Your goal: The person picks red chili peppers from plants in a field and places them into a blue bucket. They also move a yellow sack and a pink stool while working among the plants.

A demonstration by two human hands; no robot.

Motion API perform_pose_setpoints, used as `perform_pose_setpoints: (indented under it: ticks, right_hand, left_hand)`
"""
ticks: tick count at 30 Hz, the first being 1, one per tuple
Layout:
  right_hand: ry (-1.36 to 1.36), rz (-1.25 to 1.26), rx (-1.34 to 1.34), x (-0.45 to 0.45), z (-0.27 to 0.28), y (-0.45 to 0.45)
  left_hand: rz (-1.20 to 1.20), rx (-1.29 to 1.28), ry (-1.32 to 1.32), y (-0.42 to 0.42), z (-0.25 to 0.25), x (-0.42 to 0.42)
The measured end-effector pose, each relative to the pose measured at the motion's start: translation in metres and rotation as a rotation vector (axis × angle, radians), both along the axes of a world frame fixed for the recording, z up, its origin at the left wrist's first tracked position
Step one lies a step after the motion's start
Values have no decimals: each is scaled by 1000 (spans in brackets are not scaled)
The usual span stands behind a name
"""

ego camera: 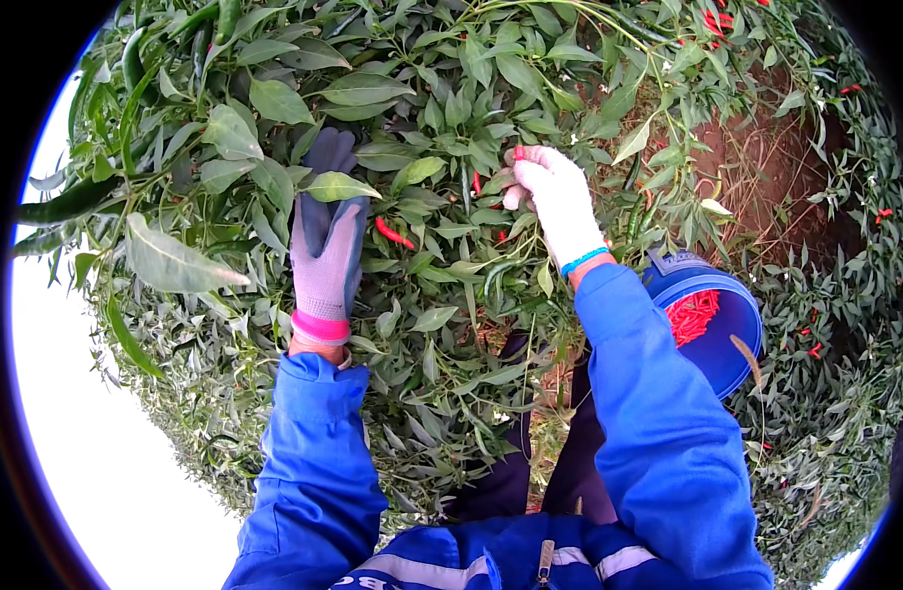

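My left hand (324,228), in a grey coated glove with a pink cuff, reaches into chili pepper foliage. Its thumb stands apart from the fingers, and leaves cover part of it; no pepper shows in its grasp. To its right hangs a red chili pepper (394,233). A white knit glove with a blue cuff covers my right hand (557,195). At its fingertips I see a small piece of red chili pepper (519,153), pinched by the bent fingers. Another red chili (476,183) hangs among leaves just left of that hand.
A tilted blue bucket (739,324), partly filled with red chilies (693,317), is beside my right forearm. Bare reddish soil (761,184) with dry stalks lies at upper right. Large green chilies (71,203) hang at far left. Dense plants surround my legs (580,450).
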State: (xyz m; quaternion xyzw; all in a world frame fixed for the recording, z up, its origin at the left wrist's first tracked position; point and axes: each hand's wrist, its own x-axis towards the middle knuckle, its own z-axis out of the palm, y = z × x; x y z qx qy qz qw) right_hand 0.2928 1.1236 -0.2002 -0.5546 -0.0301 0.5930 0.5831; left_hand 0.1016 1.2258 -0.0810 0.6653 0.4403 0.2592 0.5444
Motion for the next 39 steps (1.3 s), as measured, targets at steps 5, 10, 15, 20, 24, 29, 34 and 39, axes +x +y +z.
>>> perform_pose_setpoints:
  ticks: [5,10,15,20,24,29,34,39]
  right_hand:
    - [-134,170,104,-5,24,-10]
    - [-927,393,516,-20,49,-15]
    - [-836,388,537,-21,57,-14]
    - [-1078,324,462,-29,60,-11]
    - [-595,65,286,-31,52,-5]
    - [-48,24,-14,-20,20,-3]
    - [-742,216,-98,-26,3,12]
    - [-833,547,-298,-17,11,39]
  left_hand:
    - [-124,27,234,-2,4,4]
    - [-625,383,557,3,2,1]
    - [-723,440,907,12,-15,-14]
    - [-633,700,769,-3,-20,-30]
    - [-483,591,621,-3,-22,-32]
    - [-144,156,434,16,-7,-27]
    - [-152,255,453,13,21,-14]
    - [-110,287,380,21,29,-11]
